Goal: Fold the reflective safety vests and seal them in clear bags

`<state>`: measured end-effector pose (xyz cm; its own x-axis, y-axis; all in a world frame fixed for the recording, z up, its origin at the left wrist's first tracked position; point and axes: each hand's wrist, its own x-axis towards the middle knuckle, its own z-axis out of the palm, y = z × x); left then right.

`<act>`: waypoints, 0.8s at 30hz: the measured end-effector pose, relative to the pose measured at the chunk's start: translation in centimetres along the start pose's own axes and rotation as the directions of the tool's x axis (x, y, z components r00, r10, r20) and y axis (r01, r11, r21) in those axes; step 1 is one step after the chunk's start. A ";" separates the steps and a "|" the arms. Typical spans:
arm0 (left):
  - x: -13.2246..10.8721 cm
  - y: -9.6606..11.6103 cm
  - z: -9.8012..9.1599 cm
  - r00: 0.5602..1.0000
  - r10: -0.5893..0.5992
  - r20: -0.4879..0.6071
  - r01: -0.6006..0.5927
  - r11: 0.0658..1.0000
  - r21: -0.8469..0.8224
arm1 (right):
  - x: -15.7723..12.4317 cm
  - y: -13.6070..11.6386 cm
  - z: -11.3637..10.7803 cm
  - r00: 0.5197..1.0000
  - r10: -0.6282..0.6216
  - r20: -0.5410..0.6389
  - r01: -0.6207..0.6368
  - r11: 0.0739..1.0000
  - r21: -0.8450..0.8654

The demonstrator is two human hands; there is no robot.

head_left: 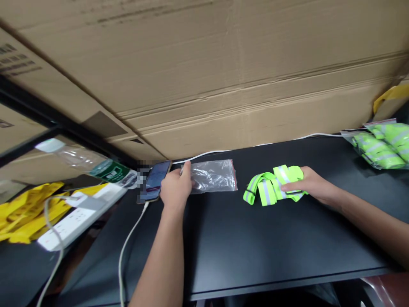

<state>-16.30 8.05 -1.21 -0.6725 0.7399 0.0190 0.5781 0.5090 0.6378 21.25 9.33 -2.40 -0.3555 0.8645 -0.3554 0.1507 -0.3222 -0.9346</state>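
A bundle of neon yellow-green reflective bands (271, 186) lies on the black counter (255, 243), looped and tangled, with silver reflective stripes running along the elastic. The right hand (315, 182) lies on its right end, fingers pressed across the loops, but whether that grip is clenched or only resting I cannot tell. The left hand (175, 188) is clenched on the left end of a clear zip bag (212, 175), which lies flat and crumpled with a red-edged seal. The bag and bundle sit near each other with a narrow strip of black between them, both well back from the counter's straight front edge. A smartphone (156, 181) lies just beside the left hand, its white charging cable (126, 251) trailing over that front edge. Filled bags of green bands (380, 147) lie at the counter's far right corner, against a large cardboard box (204, 72).
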 end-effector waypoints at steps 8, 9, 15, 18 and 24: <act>-4.2 2.4 0.5 0.732 0.679 -0.051 -0.676 0.733 0.076 | -1.0 0.2 1.5 0.987 -0.072 -0.145 0.051 0.988 -0.143; -5.3 3.0 0.6 0.636 0.766 0.097 -0.769 0.640 -0.016 | -1.1 0.3 1.5 0.978 -0.119 -0.168 0.076 0.966 -0.246; -9.9 4.7 1.8 0.273 0.807 0.524 -0.829 0.474 -0.297 | -0.8 1.9 1.0 0.915 -0.388 -0.110 0.215 0.700 -0.681; -9.7 4.3 1.8 0.334 0.775 0.536 -0.788 0.542 -0.293 | -0.2 2.0 0.0 0.911 -0.412 0.031 0.324 0.667 -0.670; -9.2 4.4 1.3 0.535 0.670 0.514 -0.569 0.736 -0.367 | 0.1 0.7 -1.7 0.776 -0.458 0.434 0.629 0.518 -0.580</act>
<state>-6.99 4.08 0.37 0.2658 0.9631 0.0417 0.6384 -0.2082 0.7410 22.85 9.85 -3.03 -0.7450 0.6511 0.1451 0.3890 0.6007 -0.6985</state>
